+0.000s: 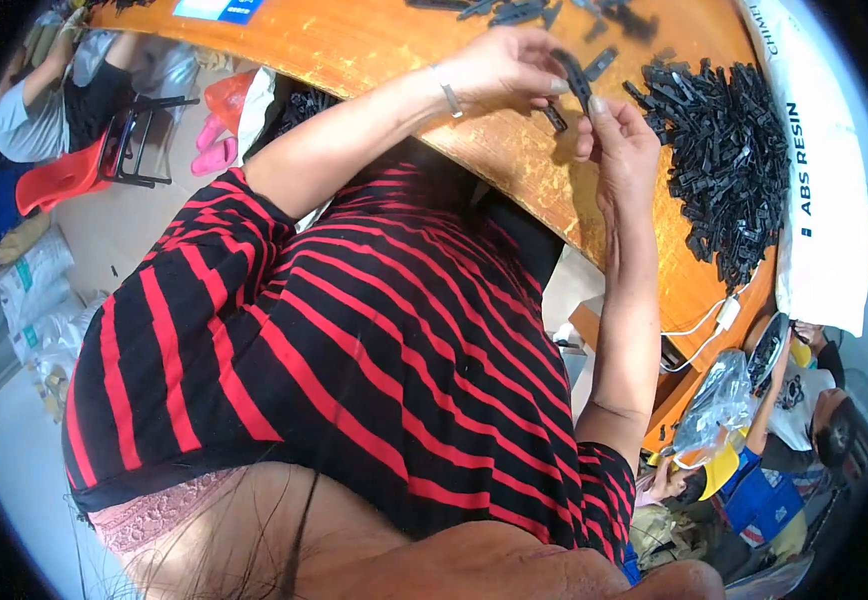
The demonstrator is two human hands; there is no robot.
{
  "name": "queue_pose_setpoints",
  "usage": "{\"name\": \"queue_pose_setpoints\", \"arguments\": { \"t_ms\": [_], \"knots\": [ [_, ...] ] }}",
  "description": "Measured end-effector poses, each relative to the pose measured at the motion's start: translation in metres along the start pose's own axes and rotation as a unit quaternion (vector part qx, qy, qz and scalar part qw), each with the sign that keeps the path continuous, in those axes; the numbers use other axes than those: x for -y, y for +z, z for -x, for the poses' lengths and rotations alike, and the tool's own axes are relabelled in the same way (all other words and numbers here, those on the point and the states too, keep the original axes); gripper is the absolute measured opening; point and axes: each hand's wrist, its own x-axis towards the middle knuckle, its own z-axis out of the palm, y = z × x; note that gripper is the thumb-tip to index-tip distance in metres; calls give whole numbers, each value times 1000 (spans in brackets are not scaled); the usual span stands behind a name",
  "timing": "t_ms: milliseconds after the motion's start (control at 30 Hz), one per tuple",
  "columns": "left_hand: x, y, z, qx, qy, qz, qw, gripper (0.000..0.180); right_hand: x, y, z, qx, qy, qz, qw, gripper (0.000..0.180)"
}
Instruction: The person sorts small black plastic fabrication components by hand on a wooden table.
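Above the near part of the orange wooden table (514, 160), a slim black plastic part (576, 78) is held between my two hands. My left hand (504, 72), with a band on its wrist, pinches the upper portion. Lower down, the thumb and fingers of my right hand (621, 145) close on the other end. Another small black piece (555, 118) shows just below my left fingers; whether it is held or lying on the table I cannot tell. One more black piece (602, 64) lies behind the held part.
A large heap of black plastic parts (729, 160) covers the right side, against a white printed sack (824, 190). More loose parts (519, 12) lie at the far edge. A white cable (724, 315) hangs by the right end. Other people sit at left and lower right, near a red stool (64, 182).
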Motion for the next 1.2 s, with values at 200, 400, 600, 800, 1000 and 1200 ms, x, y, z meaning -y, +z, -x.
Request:
{"name": "queue_pose_setpoints", "arguments": {
  "t_ms": [200, 400, 600, 800, 1000, 1200],
  "knots": [
    [11, -14, -7, 16, -39, -118, 992, 23, -19, -6, 1, 9, 61, 35, 997, 15],
    [18, -6, -11, -23, -28, -226, 974, 15, -40, -9, -4, -3, 83, 32, 996, 17],
    [27, -7, -15, -73, 13, -334, 940, 15, -34, -4, -9, -22, 88, 143, 985, 19],
    [28, -2, -20, -80, 20, -439, 895, 18, -31, -4, -9, -19, 81, 196, 977, 19],
    [22, -8, -32, -50, -15, -405, 913, 20, -27, -21, -30, 40, 163, 101, 981, 17],
    [23, -4, -32, -63, -45, -358, 931, 20, -24, -19, -24, 30, 155, 99, 982, 18]
  ]
}}
